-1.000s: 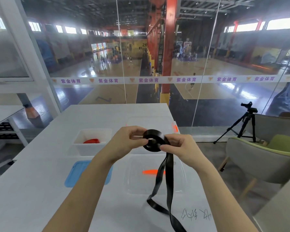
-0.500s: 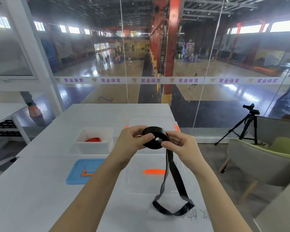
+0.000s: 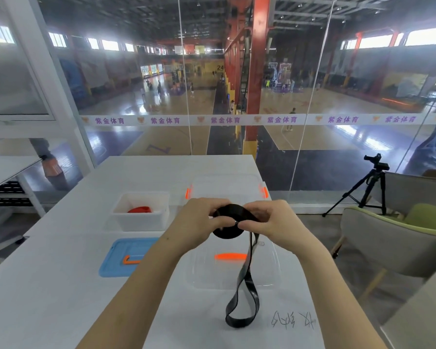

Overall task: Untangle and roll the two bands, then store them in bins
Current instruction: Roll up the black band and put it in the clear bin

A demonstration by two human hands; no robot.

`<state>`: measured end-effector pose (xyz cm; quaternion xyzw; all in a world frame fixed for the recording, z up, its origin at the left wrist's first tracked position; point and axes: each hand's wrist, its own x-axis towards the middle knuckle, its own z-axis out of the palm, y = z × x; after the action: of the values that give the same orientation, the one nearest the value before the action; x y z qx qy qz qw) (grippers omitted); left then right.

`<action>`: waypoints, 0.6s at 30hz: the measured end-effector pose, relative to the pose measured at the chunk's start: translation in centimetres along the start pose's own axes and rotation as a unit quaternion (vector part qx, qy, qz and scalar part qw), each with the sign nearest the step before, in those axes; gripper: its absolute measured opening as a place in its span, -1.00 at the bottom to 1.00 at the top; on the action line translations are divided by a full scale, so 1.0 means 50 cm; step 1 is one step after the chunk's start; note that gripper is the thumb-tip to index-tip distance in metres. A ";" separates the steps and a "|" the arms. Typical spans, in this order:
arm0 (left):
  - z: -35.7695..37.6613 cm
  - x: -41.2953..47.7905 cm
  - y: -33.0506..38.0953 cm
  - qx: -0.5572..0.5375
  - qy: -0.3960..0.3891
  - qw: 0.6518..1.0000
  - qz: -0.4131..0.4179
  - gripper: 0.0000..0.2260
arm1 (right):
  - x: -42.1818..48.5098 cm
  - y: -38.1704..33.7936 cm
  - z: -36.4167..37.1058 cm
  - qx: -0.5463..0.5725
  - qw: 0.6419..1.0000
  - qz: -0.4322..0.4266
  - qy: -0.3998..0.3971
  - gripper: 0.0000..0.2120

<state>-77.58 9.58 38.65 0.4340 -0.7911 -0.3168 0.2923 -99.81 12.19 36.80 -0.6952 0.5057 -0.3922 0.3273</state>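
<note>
A black band (image 3: 230, 222) is wound into a thick roll that I hold above the white table (image 3: 60, 285). My left hand (image 3: 199, 222) grips the roll's left side. My right hand (image 3: 269, 222) pinches its right edge where the loose tail leaves. That tail hangs down as a short loop whose bottom (image 3: 239, 321) reaches the table. A rolled red band (image 3: 140, 210) lies in the small white bin (image 3: 141, 220) at the left. Behind my hands stands a clear bin (image 3: 227, 182) with orange latches.
A blue lid (image 3: 118, 258) with an orange clip lies left of my forearm. A clear lid (image 3: 269, 270) with an orange handle lies under the hanging tail. A glass wall closes the table's far edge. A green chair (image 3: 398, 245) and a tripod (image 3: 370, 187) stand to the right.
The roll has grown and the hanging tail has shortened, its loop rising toward my hands. Both hands have turned around the roll and stayed at the same spot.
</note>
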 end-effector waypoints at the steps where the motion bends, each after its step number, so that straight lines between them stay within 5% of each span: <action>1: 0.002 -0.001 0.002 -0.008 0.011 1.000 0.007 -0.85 | 0.001 -0.002 0.002 0.012 1.000 -0.004 0.004 -0.78; 8: 0.025 -0.014 -0.003 -0.245 0.097 0.964 -0.024 -0.80 | -0.011 0.018 0.034 0.172 0.980 -0.015 0.096 -0.68; 18: 0.053 -0.017 -0.019 -0.367 0.134 0.917 -0.079 -0.79 | -0.018 0.030 0.026 0.187 0.979 0.001 0.084 -0.68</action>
<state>-78.68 10.57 36.10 0.3957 -0.5354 -0.5462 0.5084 -99.49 12.70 34.71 -0.5858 0.4497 -0.5367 0.4082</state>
